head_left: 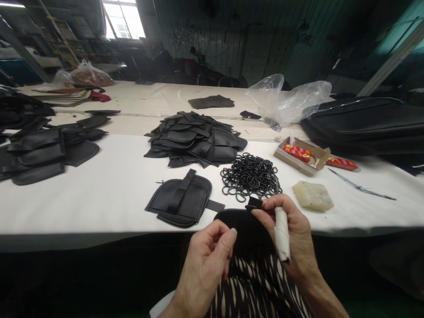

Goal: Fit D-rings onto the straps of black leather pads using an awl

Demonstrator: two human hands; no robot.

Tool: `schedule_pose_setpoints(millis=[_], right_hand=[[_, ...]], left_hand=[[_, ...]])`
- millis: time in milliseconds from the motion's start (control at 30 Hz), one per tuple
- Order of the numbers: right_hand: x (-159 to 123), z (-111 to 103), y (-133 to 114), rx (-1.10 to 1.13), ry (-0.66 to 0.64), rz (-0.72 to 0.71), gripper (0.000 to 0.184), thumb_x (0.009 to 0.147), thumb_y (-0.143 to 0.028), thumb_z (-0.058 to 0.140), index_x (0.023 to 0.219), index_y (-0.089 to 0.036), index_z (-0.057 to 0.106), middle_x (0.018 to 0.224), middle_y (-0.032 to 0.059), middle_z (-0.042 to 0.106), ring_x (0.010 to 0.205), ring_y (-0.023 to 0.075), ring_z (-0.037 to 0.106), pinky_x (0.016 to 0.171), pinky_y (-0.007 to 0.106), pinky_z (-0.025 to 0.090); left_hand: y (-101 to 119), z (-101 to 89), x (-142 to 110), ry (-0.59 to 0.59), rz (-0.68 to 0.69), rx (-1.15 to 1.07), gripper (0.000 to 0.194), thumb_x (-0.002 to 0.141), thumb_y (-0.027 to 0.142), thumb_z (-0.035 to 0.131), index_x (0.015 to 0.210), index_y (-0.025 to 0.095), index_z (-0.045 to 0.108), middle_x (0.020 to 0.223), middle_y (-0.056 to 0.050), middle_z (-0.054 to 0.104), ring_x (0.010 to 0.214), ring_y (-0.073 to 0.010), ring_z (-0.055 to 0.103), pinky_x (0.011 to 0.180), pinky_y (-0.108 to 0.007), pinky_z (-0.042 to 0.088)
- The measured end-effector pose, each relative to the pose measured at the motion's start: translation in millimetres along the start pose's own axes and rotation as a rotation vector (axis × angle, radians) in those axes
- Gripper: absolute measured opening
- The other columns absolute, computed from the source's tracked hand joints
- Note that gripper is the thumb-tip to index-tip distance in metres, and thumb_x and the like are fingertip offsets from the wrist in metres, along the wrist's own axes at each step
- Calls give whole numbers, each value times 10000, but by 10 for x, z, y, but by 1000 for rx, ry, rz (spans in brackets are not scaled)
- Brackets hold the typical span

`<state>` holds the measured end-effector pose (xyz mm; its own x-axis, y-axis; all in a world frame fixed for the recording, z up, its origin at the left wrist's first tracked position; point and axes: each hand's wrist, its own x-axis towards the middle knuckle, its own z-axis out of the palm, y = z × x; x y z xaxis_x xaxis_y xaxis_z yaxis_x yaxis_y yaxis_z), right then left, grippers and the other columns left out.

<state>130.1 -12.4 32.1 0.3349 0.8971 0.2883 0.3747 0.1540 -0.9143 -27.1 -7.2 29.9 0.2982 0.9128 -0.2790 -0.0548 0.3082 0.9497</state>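
Note:
My right hand (294, 234) pinches the short black strap end of a black leather piece (245, 223) between thumb and fingers. A white-wrapped stick-like thing (282, 236) with a dark lower tip lies against that same hand. My left hand (212, 260) is closed, thumb pressed to the fingers, left of the leather piece; what it pinches, if anything, I cannot make out. Just beyond the right hand is a heap of black D-rings (251, 176). Two stacked black leather pieces with straps (182, 198) lie on the white-covered table (109, 194), left of the rings.
Behind stands a pile of black leather pieces (195, 137), with another pile (49, 150) at left. To the right are a cardboard box (291, 164) holding red packets, a yellowish wax-like block (312, 195), thin scissors or tweezers (361, 186), clear plastic bags (291, 99) and a large black bag (364, 123).

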Motion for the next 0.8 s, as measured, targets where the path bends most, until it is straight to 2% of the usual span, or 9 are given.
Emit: schedule_pose_setpoints(millis=[67, 133, 200, 233, 333, 433, 600, 733, 800], right_hand=[[-4, 13, -5, -4, -38, -67, 140, 799, -213, 636, 806, -239, 499, 816, -13, 572, 694, 138, 530, 571, 218, 423], [-43, 43, -23, -12, -116, -186, 124, 831, -163, 583, 818, -243, 490, 854, 1, 600, 747, 152, 567, 602, 230, 445], [-98, 71, -47, -50, -212, -350, 140, 853, -100, 512, 834, -238, 497, 865, 18, 626, 741, 158, 589, 620, 250, 462], [-124, 80, -59, -81, -252, -439, 167, 854, -69, 478, 835, -232, 506, 850, 26, 637, 722, 160, 596, 617, 260, 467], [-178, 90, -73, -205, -304, -707, 233, 826, -2, 422, 800, -204, 534, 744, 56, 661, 675, 184, 622, 585, 285, 479], [-207, 93, -28, -282, -307, -889, 225, 804, 14, 433, 790, -176, 553, 740, 105, 696, 665, 209, 654, 568, 301, 500], [-226, 74, 86, -316, -300, -920, 230, 821, 3, 446, 863, -173, 587, 848, 136, 721, 735, 218, 680, 599, 311, 528], [-239, 29, 139, -307, -341, -863, 229, 824, -7, 465, 889, -169, 613, 830, 114, 724, 713, 203, 685, 617, 299, 552], [-276, 16, 175, -289, -321, -798, 230, 824, -10, 484, 912, -176, 614, 825, 100, 721, 712, 199, 684, 625, 298, 553]], left_hand=[[-5, -42, 69, -218, -301, -259, 359, 839, 447, 511, 690, 132, 598, 601, -27, 599, 428, -86, 512, 419, -191, 395], [-3, -71, 164, -309, -477, -524, 398, 850, 435, 475, 782, 86, 654, 743, -105, 674, 571, -150, 629, 549, -252, 492], [10, -85, 238, -306, -501, -686, 340, 844, 338, 490, 794, 58, 676, 784, -129, 694, 683, -191, 667, 685, -313, 518], [20, -85, 263, -283, -488, -722, 288, 830, 273, 505, 753, 57, 680, 739, -117, 696, 663, -188, 665, 689, -318, 518], [50, -55, 304, -156, -502, -710, 196, 772, 115, 529, 652, 62, 673, 612, -76, 680, 528, -134, 618, 588, -253, 501], [63, 3, 338, -70, -546, -616, 229, 794, 133, 529, 646, 45, 681, 611, -100, 689, 516, -121, 615, 566, -217, 486], [23, 77, 376, -13, -535, -503, 320, 834, 199, 505, 626, 44, 693, 580, -107, 692, 534, -134, 632, 589, -220, 493], [-61, 108, 355, 16, -389, -490, 263, 810, 203, 536, 641, 77, 694, 607, -90, 700, 555, -148, 635, 594, -241, 494], [-110, 131, 330, 40, -334, -477, 235, 801, 238, 560, 658, 99, 685, 631, -77, 701, 561, -148, 627, 584, -248, 486]])
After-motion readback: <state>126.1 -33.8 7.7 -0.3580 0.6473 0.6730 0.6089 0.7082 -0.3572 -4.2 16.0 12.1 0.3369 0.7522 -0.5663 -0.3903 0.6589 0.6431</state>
